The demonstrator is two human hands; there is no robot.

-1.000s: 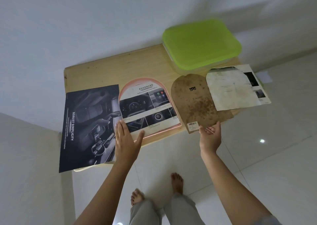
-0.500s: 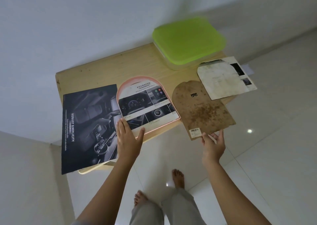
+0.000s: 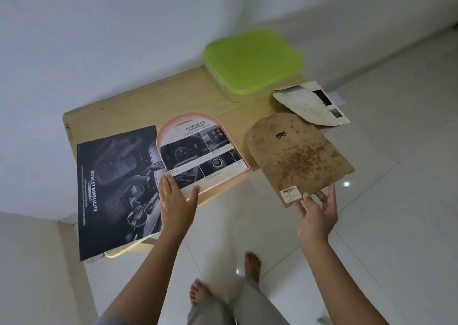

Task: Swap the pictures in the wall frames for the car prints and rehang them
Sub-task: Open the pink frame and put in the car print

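A: Pink arched frame (image 3: 171,124), where?
B: Flat on desk (image 3: 138,111), car print (image 3: 198,156) inside, just beside dark brochure (image 3: 116,188). Left hand (image 3: 177,200) rests flat on its near corner, fingers straight.
A: Right hand (image 3: 318,209)?
B: Pinches brown backing board (image 3: 297,158) by near edge, thumb on top. Board reaches past the desk edge.

dim, soft light | floor (image 3: 346,183) glare spot | wide-angle edge bending

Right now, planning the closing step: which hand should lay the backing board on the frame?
Likely the right hand: it pinches the backing board; the left hand rests flat on the frame.
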